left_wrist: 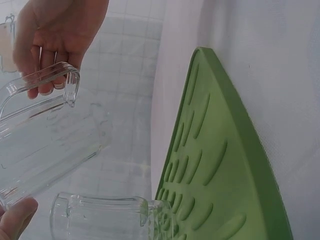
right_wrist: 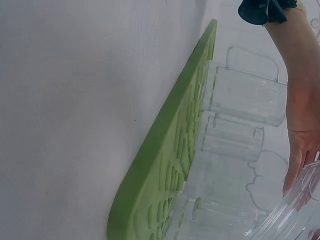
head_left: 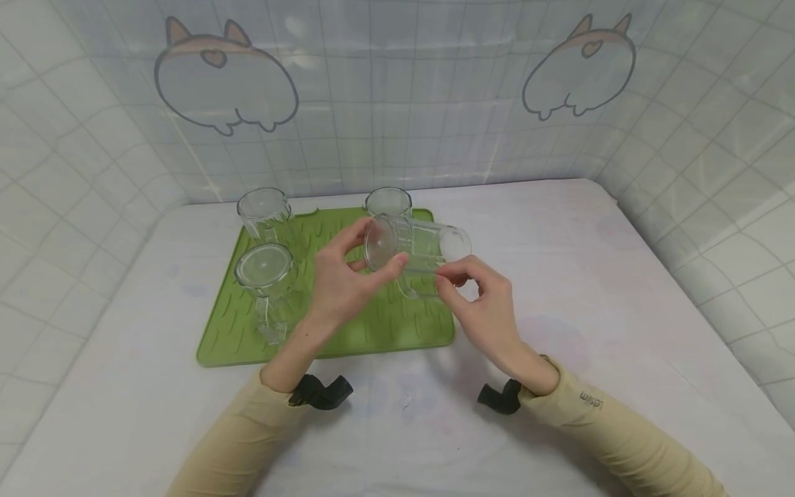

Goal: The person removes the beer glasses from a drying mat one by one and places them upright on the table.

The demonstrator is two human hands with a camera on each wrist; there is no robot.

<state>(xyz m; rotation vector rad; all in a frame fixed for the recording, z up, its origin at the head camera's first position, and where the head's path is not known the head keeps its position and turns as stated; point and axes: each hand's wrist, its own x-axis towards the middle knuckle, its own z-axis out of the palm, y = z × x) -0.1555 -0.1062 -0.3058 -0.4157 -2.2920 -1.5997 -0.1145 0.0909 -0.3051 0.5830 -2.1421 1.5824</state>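
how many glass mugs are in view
4: the held mug, sideways above the green mat; on it, the back-left mug, front-left mug and back-right mug, partly hidden.

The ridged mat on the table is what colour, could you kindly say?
The ridged mat is green; the head view shows it best.

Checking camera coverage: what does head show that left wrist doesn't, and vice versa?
Head only: both sleeves and all three glass mugs on the green mat; left wrist plainly catches one.
Left wrist only: a row of fingertips on the right hand, by the handle of the held mug.
Both: the held mug, the mat, the right hand, and the left hand, mostly cut off in left wrist.
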